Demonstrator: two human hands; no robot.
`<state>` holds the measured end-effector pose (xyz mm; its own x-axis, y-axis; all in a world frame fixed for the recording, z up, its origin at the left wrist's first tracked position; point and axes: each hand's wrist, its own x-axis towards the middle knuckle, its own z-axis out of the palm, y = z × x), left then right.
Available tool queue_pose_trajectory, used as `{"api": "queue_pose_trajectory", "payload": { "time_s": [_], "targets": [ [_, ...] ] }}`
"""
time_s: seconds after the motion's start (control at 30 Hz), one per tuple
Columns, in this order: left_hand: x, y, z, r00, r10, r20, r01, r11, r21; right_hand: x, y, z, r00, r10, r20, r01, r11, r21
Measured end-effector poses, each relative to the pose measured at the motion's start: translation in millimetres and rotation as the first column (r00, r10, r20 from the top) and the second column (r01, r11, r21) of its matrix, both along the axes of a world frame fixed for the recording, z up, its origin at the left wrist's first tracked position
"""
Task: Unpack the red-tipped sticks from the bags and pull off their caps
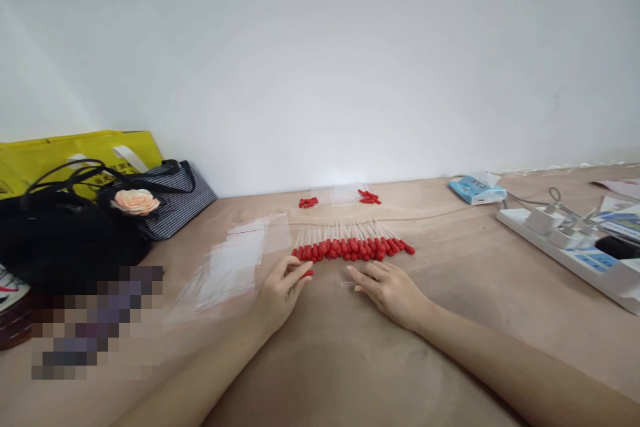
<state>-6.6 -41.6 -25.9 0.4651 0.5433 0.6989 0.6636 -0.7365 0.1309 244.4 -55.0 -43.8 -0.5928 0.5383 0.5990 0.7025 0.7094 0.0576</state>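
My left hand (pixel 284 285) is closed in a pinch on a small red piece (pixel 308 273), which shows at the fingertips. Opposite it, my right hand (pixel 387 285) has thumb and fingers together on a thin, pale, see-through piece (pixel 347 284), mostly hidden under the fingers. Just beyond both hands lies a row of thin white sticks with red bulb-shaped heads (pixel 345 249), heads toward me. Beside my left hand is a spread of clear zip bags (pixel 233 267) with red seal lines.
Near the wall lie two small red piles (pixel 309 202) (pixel 369 197) with clear bags between them. Bags, including a striped one (pixel 183 197) and a yellow one (pixel 135 147), crowd the left. A tissue pack (pixel 477 189) and a power strip (pixel 565 250) stand right.
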Motion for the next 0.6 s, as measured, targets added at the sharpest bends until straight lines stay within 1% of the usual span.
{"api": "queue_pose_trajectory", "payload": {
  "time_s": [0.03, 0.1, 0.17, 0.23, 0.3, 0.37, 0.47, 0.53, 0.6],
  "targets": [
    [0, 1, 0.9, 0.998, 0.056, 0.035, -0.055, 0.998, -0.02, 0, 1, 0.0, 1.0, -0.024, -0.014, 0.023, 1.0, -0.01],
    [-1, 4, 2.6, 0.98, 0.173, 0.1, -0.167, 0.984, -0.067, 0, 2, 0.2, 0.998, -0.047, -0.05, 0.043, 0.997, -0.071],
    [-6, 10, 4.1, 0.954, 0.264, 0.14, -0.251, 0.963, -0.1, 1, 3, 0.2, 0.996, -0.029, -0.089, 0.015, 0.987, -0.16],
    [-14, 16, 5.4, 0.934, 0.326, 0.147, -0.31, 0.943, -0.121, 1, 5, 0.0, 0.991, 0.003, -0.134, -0.035, 0.971, -0.238],
    [-21, 19, 6.2, 0.929, 0.355, 0.104, -0.341, 0.93, -0.135, 0, 6, -0.4, 0.982, 0.028, -0.184, -0.082, 0.953, -0.292],
    [-24, 17, 6.3, 0.932, 0.358, 0.054, -0.349, 0.928, -0.13, -2, 8, -0.7, 0.972, 0.042, -0.23, -0.119, 0.937, -0.329],
    [-21, 11, 5.5, 0.94, 0.34, 0.027, -0.336, 0.937, -0.094, -3, 11, -0.2, 0.954, 0.046, -0.295, -0.152, 0.926, -0.346],
    [-18, 9, 5.2, 0.944, 0.331, 0.007, -0.329, 0.939, -0.096, -4, 13, 0.2, 0.945, 0.039, -0.326, -0.159, 0.923, -0.349],
    [-17, 9, 5.7, 0.933, 0.357, -0.035, -0.359, 0.927, -0.106, -5, 15, 0.0, 0.94, 0.034, -0.338, -0.161, 0.92, -0.356]
  ]
}}
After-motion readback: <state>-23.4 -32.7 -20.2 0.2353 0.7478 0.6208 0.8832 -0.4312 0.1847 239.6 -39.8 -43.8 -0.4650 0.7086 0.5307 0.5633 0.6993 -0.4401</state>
